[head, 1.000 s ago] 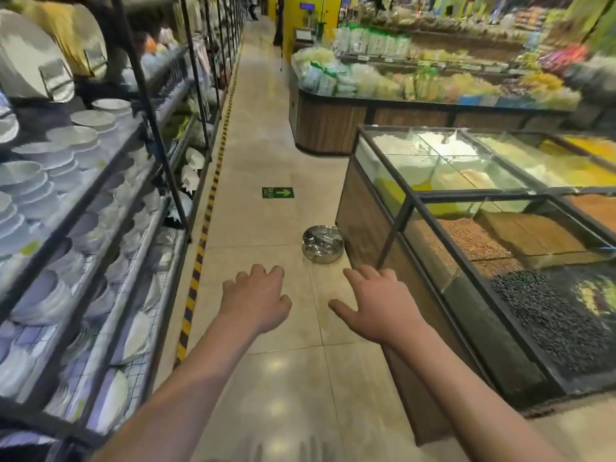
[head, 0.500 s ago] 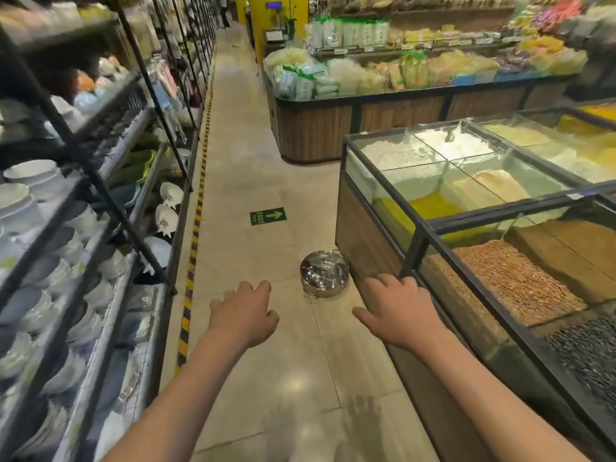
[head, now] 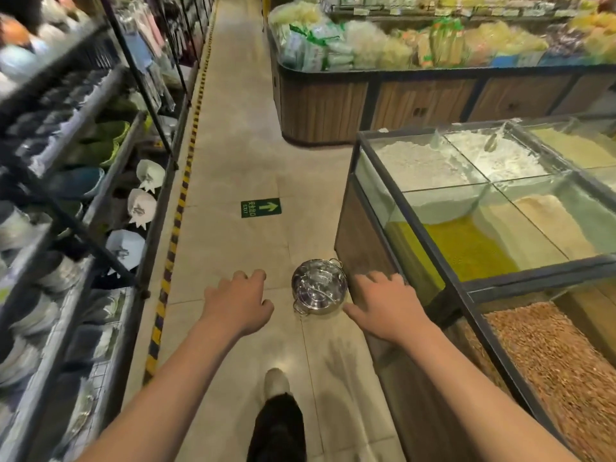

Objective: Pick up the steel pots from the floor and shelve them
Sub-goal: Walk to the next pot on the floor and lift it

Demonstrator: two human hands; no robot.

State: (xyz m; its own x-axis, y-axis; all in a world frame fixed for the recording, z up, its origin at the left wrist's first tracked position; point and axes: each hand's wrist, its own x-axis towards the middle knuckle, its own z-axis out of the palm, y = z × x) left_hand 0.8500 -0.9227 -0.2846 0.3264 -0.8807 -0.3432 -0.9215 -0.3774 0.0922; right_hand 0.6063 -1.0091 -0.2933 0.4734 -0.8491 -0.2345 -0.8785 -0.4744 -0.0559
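Steel pot (head: 319,287) sits on the floor (head: 233,161) at lower centre of the frame, just beside the corner of the glass-topped grain bin (head: 466,228) on its right. It stands upright, mouth up under what looks like a clear lid, though the reflections make the lid hard to read. My left hand (head: 238,303) hangs to the pot's left and my right hand (head: 383,303) to its right, both above floor level and apart from it, fingers spread wide and holding nothing.

I judge the pot stiff, fairly light if empty, and slick on its polished wall, so squeezing the sides would be a poor hold. Two small loop handles show: one at the upper right of the rim, one at the lower left. That line through the handles is the nearest thing to a long axis on a round body, and it runs diagonally across the frame. I would take one handle in each hand, and keep it level so a loose lid cannot slide off. The dish shelf (head: 83,211) fills the left of the frame.
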